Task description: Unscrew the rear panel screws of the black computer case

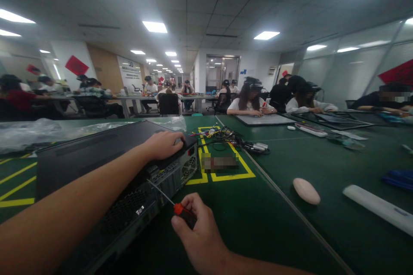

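Note:
My right hand [201, 227] is closed around the red and black handle of a screwdriver [185, 215]. Its thin metal shaft points up and left, and the tip meets the rear of a desktop computer case [93, 146]. The case lies on its side, with its vented back panel and fan grille [189, 166] facing right. My left hand [164, 144] rests on top of the case near the rear edge, its fingers curled in. A small greyish patch shows between thumb and fingers; what it is I cannot make out. My left forearm covers part of the case.
Tangled cables [230, 137] lie beyond the case on the green table [271, 223]. Clear plastic wrap [24, 135] sits at the left. To the right are a pale oval object [306, 190] and a long white object [380, 206]. Several people work at tables ahead.

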A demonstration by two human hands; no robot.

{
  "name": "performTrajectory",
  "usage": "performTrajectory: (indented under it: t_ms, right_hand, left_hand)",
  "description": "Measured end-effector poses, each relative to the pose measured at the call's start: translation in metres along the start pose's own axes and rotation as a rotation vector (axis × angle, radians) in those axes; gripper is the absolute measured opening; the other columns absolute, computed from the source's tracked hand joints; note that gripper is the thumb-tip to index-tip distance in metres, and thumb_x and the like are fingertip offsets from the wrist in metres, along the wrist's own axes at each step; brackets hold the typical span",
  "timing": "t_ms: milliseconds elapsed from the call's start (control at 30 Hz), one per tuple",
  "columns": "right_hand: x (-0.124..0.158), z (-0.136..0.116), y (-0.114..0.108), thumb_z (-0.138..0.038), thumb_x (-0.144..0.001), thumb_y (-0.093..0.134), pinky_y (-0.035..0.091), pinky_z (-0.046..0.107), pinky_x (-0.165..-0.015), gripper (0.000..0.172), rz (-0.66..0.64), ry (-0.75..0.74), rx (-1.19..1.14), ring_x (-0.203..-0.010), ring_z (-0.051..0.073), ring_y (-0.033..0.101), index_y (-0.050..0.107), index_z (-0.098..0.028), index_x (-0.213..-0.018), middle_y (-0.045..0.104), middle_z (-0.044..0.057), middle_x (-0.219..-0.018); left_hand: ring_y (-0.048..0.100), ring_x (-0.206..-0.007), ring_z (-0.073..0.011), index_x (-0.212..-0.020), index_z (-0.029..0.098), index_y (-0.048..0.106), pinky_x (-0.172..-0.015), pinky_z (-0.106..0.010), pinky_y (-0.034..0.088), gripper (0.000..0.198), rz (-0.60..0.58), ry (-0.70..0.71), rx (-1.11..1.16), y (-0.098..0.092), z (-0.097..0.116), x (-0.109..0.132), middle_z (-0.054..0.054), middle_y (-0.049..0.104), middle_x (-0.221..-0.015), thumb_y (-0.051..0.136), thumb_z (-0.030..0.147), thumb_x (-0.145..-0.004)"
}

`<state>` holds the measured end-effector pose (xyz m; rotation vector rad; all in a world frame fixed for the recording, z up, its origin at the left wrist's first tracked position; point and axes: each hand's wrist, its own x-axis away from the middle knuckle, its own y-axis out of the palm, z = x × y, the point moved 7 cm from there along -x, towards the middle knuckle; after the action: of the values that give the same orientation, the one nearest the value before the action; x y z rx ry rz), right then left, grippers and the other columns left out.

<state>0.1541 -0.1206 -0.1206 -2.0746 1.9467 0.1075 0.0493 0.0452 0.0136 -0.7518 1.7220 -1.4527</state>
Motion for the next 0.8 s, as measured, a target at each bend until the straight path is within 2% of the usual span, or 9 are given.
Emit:
performTrajectory:
  t_ms: [500, 800]
  right_hand:
    - [0.0003, -0.0033, -0.0002, -0.026, -0.090, 0.067, 0.046, 0.031, -0.072, 0.011, -0.063, -0.013, -0.002, -0.077, 0.017, 0.058, 0.060, -0.021, -0.097, 0.060, -0.002, -0.084]
    - [-0.0014, -0.0071, -0.0022, -0.029, -0.094, 0.065, 0.047, 0.031, -0.073, 0.010, -0.057, -0.074, -0.014, -0.078, 0.016, 0.059, 0.064, -0.019, -0.097, 0.062, 0.000, -0.085]
  left_hand:
    - [0.073, -0.099, -0.0337, -0.132, 0.026, 0.066, -0.087, -0.046, 0.054, 0.050, -0.012, -0.014, -0.028, -0.0003, -0.0028, -0.0014, -0.011, 0.077, -0.112, 0.037, 0.045, -0.096]
    - [0.072, -0.099, -0.0328, -0.130, 0.028, 0.067, -0.085, -0.044, 0.052, 0.050, -0.019, -0.019, -0.044, 0.0013, -0.0049, -0.0032, -0.010, 0.077, -0.111, 0.038, 0.048, -0.096]
